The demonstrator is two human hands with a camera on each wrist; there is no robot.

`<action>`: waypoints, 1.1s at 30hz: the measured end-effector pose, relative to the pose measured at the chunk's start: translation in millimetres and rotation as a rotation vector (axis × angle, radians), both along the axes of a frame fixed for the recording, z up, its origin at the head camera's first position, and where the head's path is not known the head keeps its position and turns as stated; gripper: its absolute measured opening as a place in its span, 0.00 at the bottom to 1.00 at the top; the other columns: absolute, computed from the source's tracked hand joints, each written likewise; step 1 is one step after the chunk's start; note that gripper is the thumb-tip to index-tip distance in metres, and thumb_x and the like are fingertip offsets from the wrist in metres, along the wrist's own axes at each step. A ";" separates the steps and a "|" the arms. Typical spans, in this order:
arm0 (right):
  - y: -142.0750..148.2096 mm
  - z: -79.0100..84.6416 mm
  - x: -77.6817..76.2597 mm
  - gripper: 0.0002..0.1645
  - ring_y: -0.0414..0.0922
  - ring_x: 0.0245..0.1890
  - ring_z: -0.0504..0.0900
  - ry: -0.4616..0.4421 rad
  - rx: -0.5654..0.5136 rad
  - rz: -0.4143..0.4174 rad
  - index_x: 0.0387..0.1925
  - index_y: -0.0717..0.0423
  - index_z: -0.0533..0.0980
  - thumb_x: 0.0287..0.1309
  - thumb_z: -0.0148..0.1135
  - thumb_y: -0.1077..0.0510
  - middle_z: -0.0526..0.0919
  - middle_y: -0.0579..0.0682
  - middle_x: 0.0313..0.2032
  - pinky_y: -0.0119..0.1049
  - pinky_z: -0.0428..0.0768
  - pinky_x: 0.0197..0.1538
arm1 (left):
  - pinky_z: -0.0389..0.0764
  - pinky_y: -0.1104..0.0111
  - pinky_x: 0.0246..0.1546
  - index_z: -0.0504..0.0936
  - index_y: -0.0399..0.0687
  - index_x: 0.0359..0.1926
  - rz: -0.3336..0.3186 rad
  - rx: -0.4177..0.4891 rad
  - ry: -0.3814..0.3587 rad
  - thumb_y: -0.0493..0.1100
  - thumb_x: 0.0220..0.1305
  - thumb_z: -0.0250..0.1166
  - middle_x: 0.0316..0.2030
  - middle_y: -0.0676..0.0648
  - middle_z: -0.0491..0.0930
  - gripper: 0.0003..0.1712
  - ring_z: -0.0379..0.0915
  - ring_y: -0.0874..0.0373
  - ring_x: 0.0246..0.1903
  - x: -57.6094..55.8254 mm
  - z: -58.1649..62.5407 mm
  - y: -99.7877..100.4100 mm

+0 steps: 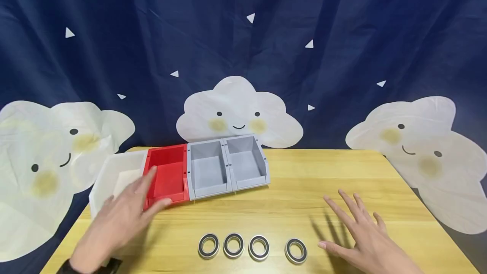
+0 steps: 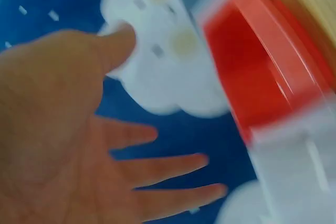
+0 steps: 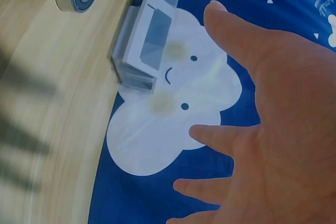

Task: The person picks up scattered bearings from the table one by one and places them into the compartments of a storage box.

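My left hand (image 1: 123, 215) hovers with spread fingers in front of the red bin (image 1: 167, 172) and overlaps the white bin (image 1: 110, 176) in the head view; it holds nothing. In the left wrist view the same hand (image 2: 79, 129) looks blurred, its fingers straight. On the right, my right hand (image 1: 367, 236) is spread above the table, empty, close to the rightmost ball bearing (image 1: 296, 260). Three more bearings lie flat to its left: one (image 1: 259, 257) fairly near, then another (image 1: 233, 255), then the leftmost (image 1: 208, 255).
Two grey bins (image 1: 209, 176) adjoin the red one, forming a row along the back left of the wooden table (image 1: 312, 172). A dark blue curtain (image 1: 323, 3) with cloud prints hangs right behind the table's far edge.
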State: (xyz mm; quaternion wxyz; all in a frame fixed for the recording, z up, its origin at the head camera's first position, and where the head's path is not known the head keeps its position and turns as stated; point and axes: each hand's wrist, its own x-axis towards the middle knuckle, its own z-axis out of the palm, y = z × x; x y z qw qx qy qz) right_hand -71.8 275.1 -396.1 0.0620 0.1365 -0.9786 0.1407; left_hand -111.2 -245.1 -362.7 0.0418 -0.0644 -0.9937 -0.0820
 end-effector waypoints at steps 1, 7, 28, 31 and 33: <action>-0.2 -0.2 0.1 0.58 0.73 0.75 0.53 0.001 -0.001 0.001 0.78 0.27 0.56 0.49 0.73 0.29 0.55 0.58 0.78 0.85 0.57 0.50 | 0.68 0.25 0.48 0.44 0.47 0.82 0.019 -0.003 0.018 0.79 0.64 0.50 0.68 0.26 0.67 0.60 0.66 0.26 0.64 -6.4 -1.1 -10.3; -1.2 -1.0 2.4 0.55 0.75 0.74 0.55 -0.011 -0.004 -0.005 0.77 0.28 0.59 0.49 0.72 0.29 0.57 0.58 0.77 0.85 0.57 0.50 | 0.72 0.29 0.38 0.55 0.21 0.71 0.223 0.010 0.069 0.62 0.69 0.61 0.56 0.16 0.65 0.52 0.68 0.19 0.50 -39.9 -12.3 -78.9; 5.0 -20.2 10.0 0.53 0.75 0.67 0.66 0.089 0.022 0.016 0.74 0.30 0.63 0.47 0.75 0.30 0.64 0.60 0.73 0.87 0.62 0.44 | 0.78 0.39 0.35 0.40 0.21 0.72 0.314 0.107 -0.265 0.65 0.74 0.48 0.54 0.13 0.68 0.54 0.74 0.19 0.47 -78.0 -54.4 -147.6; 5.8 -21.5 9.4 0.53 0.74 0.67 0.67 0.096 0.018 0.016 0.74 0.30 0.63 0.48 0.74 0.31 0.65 0.59 0.73 0.86 0.63 0.43 | 0.77 0.37 0.39 0.37 0.23 0.74 0.306 0.115 -0.265 0.62 0.75 0.47 0.56 0.12 0.66 0.52 0.72 0.17 0.50 -80.8 -56.9 -151.7; 5.7 -21.5 8.7 0.53 0.74 0.67 0.66 0.096 0.017 0.012 0.75 0.29 0.62 0.49 0.74 0.31 0.65 0.59 0.73 0.86 0.63 0.43 | 0.77 0.37 0.40 0.35 0.23 0.74 0.289 0.117 -0.264 0.59 0.76 0.47 0.55 0.12 0.66 0.50 0.72 0.17 0.50 -83.1 -57.5 -152.9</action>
